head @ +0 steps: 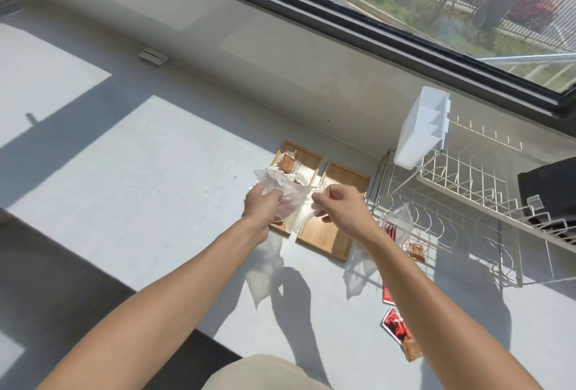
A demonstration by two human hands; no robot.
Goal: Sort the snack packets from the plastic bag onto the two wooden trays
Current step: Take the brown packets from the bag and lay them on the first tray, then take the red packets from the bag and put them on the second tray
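We've got a clear, crumpled plastic bag (288, 202) held up over the two wooden trays (335, 227), which sit side by side on the pale counter. The left tray (307, 157) has a few clear-wrapped brown snack packets (286, 163) on it, while the right one is bare. More packets lie off to the right: red ones (393, 325) and brown ones (416, 251).

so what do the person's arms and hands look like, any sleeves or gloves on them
Both forearms are bare up to the frame's edge, with no sleeves in view. The left hand and right hand wear no gloves, and no rings, watch or wristband show.
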